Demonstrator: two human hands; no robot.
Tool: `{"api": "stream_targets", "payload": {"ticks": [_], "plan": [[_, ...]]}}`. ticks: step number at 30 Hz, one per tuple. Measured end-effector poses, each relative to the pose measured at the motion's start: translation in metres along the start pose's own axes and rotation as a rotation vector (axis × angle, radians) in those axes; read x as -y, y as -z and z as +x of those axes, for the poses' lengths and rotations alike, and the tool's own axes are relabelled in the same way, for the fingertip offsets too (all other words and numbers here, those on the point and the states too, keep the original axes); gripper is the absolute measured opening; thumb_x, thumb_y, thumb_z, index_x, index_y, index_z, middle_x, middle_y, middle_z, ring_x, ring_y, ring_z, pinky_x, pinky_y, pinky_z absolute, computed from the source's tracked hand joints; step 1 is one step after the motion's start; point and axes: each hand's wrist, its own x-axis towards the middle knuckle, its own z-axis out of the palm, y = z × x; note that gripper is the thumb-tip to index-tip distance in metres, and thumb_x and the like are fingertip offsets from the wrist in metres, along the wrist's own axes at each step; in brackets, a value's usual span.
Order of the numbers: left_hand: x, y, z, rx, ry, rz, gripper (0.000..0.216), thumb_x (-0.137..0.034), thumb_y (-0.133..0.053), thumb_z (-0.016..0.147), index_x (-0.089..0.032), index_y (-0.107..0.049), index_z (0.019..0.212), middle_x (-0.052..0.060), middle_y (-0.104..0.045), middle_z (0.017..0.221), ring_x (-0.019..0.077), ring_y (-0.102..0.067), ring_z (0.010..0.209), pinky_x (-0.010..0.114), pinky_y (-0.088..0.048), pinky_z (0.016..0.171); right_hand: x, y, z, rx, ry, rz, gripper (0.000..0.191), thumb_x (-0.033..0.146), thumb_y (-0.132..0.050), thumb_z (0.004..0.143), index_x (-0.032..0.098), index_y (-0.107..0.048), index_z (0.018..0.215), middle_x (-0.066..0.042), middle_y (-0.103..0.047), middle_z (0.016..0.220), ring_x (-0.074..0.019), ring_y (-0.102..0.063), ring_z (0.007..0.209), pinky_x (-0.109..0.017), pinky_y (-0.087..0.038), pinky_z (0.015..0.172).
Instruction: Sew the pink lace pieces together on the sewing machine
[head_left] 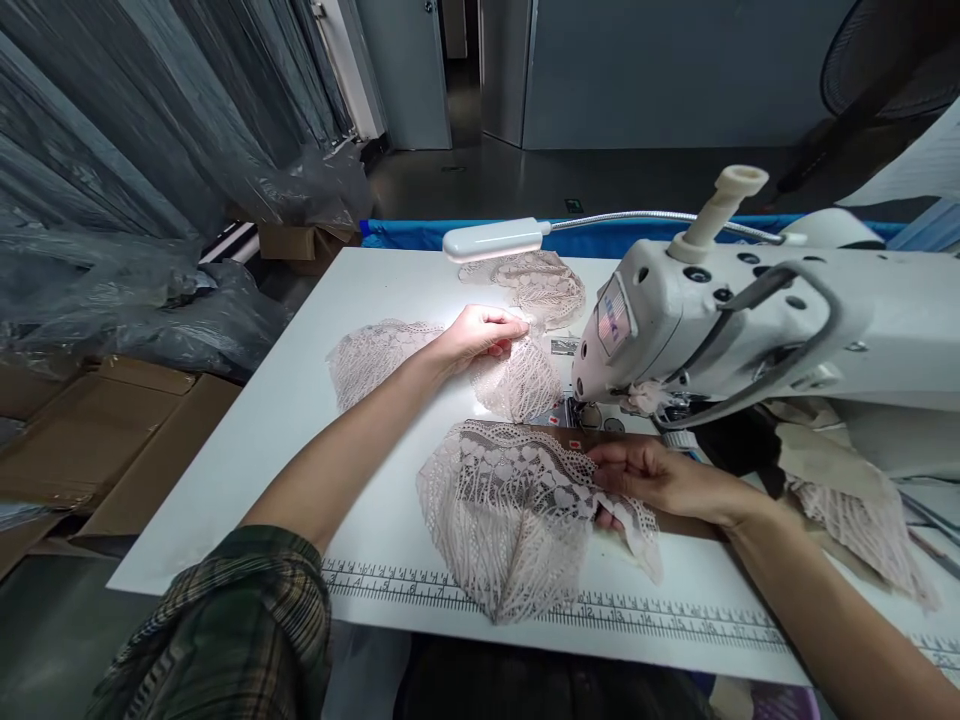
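Between the fingertips of my left hand [487,335] is pinched the edge of a pale pink lace piece [517,380], which hangs down onto the white table beside the needle area. My right hand [652,477] grips the right end of a larger lace piece [517,510], thumb and fingers closed on its scalloped border. This larger piece spreads over the table's front, its lower tip lying across the printed ruler. The white sewing machine [675,320] stands just beyond my right hand. Farther back lies another lace piece [551,285], and one more lace piece [375,355] is partly behind my left forearm.
A lamp [495,240] on a flexible metal neck lights the work. The ruler [397,590] runs along the front edge of the table [247,480]. More fabric [847,500] lies at the right. Cardboard boxes [97,430] and plastic-wrapped goods stand left of the table.
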Motion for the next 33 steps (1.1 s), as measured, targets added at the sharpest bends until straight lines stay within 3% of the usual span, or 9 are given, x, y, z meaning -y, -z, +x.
{"api": "stream_targets", "payload": {"ticks": [6, 14, 19, 25, 28, 31, 33], "plan": [[-0.002, -0.002, -0.003, -0.006, 0.015, -0.017, 0.020, -0.023, -0.082, 0.072, -0.012, -0.065, 0.073, 0.003, -0.055, 0.066, 0.0084, -0.053, 0.057, 0.031, -0.048, 0.062, -0.002, 0.001, 0.000, 0.006, -0.005, -0.005, 0.035, 0.049, -0.058, 0.092, 0.016, -0.062, 0.105, -0.006, -0.071, 0.089, -0.0186, -0.068, 0.082, -0.034, -0.053, 0.080], [-0.007, 0.000, -0.004, 0.028, 0.023, 0.054, 0.023, -0.027, -0.080, 0.074, -0.011, -0.064, 0.072, 0.005, -0.059, 0.062, 0.0102, -0.056, 0.057, 0.029, -0.048, 0.056, 0.002, 0.001, -0.001, 0.026, -0.002, -0.049, 0.032, 0.045, -0.054, 0.095, 0.016, -0.063, 0.104, -0.006, -0.071, 0.088, -0.0178, -0.068, 0.084, -0.032, -0.051, 0.082], [-0.016, -0.001, -0.011, 0.008, -0.007, 0.065, 0.027, -0.017, -0.077, 0.076, -0.012, -0.066, 0.100, 0.000, -0.056, 0.063, 0.0083, -0.054, 0.056, 0.029, -0.050, 0.061, -0.001, 0.003, 0.000, 0.028, 0.008, -0.045, 0.033, 0.046, -0.055, 0.095, 0.016, -0.062, 0.107, -0.007, -0.071, 0.090, -0.0183, -0.068, 0.085, -0.032, -0.052, 0.082], [-0.022, 0.006, -0.017, 0.209, 0.020, 0.137, 0.023, -0.022, -0.071, 0.080, -0.008, -0.068, 0.098, 0.008, -0.063, 0.081, 0.0115, -0.059, 0.068, 0.028, -0.052, 0.069, 0.000, -0.001, -0.001, -0.003, -0.013, -0.011, 0.033, 0.047, -0.057, 0.093, 0.017, -0.061, 0.104, -0.006, -0.071, 0.090, -0.0185, -0.068, 0.083, -0.031, -0.052, 0.077], [-0.025, 0.012, -0.019, 0.339, 0.042, 0.170, 0.031, -0.021, -0.069, 0.078, -0.009, -0.066, 0.107, 0.006, -0.064, 0.078, 0.0143, -0.063, 0.077, 0.029, -0.051, 0.077, -0.002, 0.000, -0.001, -0.009, -0.009, -0.013, 0.034, 0.049, -0.056, 0.093, 0.017, -0.059, 0.103, -0.006, -0.070, 0.089, -0.0190, -0.068, 0.083, -0.031, -0.052, 0.075], [-0.032, 0.018, -0.023, 0.302, -0.068, 0.398, 0.027, -0.019, -0.068, 0.076, -0.012, -0.068, 0.102, 0.005, -0.066, 0.080, 0.0136, -0.062, 0.075, 0.026, -0.047, 0.073, -0.005, -0.002, -0.002, -0.119, 0.043, -0.191, 0.041, 0.052, -0.050, 0.095, 0.019, -0.057, 0.117, -0.007, -0.070, 0.090, -0.0206, -0.067, 0.081, -0.033, -0.053, 0.073], [-0.038, 0.021, -0.029, 0.219, -0.200, 0.637, 0.014, -0.021, -0.067, 0.077, -0.013, -0.071, 0.088, 0.005, -0.067, 0.079, 0.0126, -0.059, 0.070, 0.023, -0.043, 0.066, -0.007, -0.009, -0.004, -0.310, 0.119, -0.462, 0.045, 0.053, -0.049, 0.094, 0.021, -0.057, 0.125, -0.008, -0.069, 0.091, -0.0218, -0.065, 0.078, -0.035, -0.053, 0.071]]}}
